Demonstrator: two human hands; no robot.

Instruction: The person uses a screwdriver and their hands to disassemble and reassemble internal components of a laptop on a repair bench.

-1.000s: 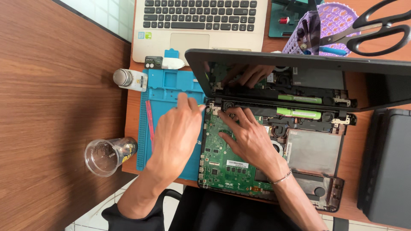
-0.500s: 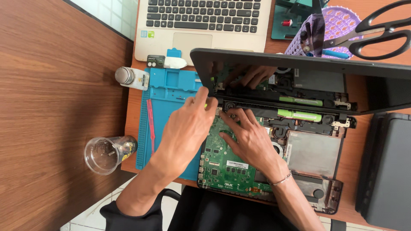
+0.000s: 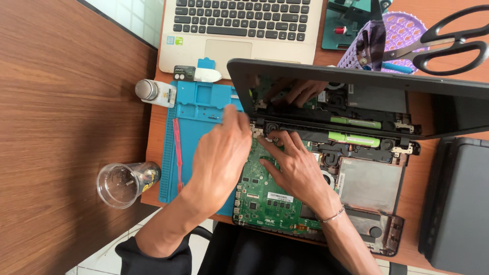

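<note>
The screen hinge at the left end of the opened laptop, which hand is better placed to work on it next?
Probably the left hand: its fingers reach right up to the hinge by the green circuit board. The right hand lies spread flat on that board, seemingly bracing it.

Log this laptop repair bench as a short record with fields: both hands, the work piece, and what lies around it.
left hand: fingers at the left hinge corner of the opened laptop
right hand: resting on the green motherboard, fingertips by the same hinge
opened laptop: bottom uncovered, dark screen lid tilted up
blue repair mat: under the left hand, red pry tool on it
clear cup: lying on its side at the mat's left edge
second laptop: behind the mat
scissors: top right
</note>
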